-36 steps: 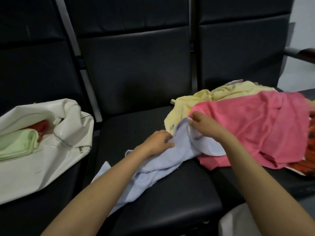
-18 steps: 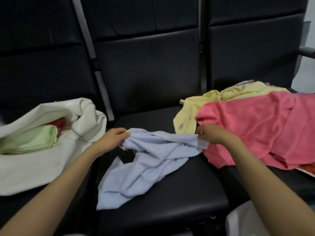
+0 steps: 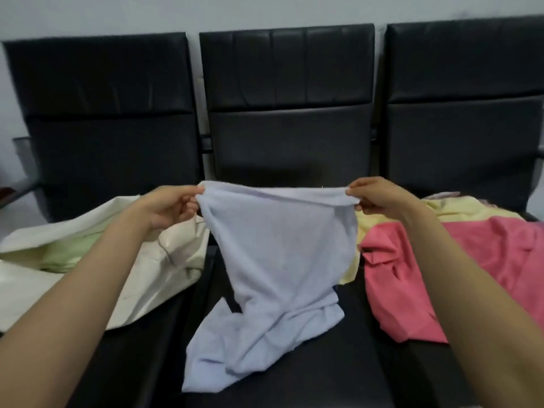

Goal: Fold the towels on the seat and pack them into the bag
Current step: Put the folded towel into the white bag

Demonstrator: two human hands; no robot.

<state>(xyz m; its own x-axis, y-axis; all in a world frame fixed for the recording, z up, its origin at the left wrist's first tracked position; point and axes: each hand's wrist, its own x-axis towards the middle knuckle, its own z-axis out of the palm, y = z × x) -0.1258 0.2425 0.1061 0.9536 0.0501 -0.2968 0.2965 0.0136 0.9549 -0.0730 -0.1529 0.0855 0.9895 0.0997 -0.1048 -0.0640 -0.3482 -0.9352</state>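
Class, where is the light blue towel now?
Head view: the light blue towel hangs over the middle seat, top corners pinched by the left hand and right hand.

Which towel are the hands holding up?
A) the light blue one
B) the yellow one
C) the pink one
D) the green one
A: the left hand and the right hand each pinch a top corner of the light blue towel, whose lower end lies crumpled on the middle seat.

A row of three black padded leatherette seats (image 3: 288, 136) stands before a plain pale grey wall (image 3: 117, 13). Backrests upright, upper panels creased. Lighting dim, even.
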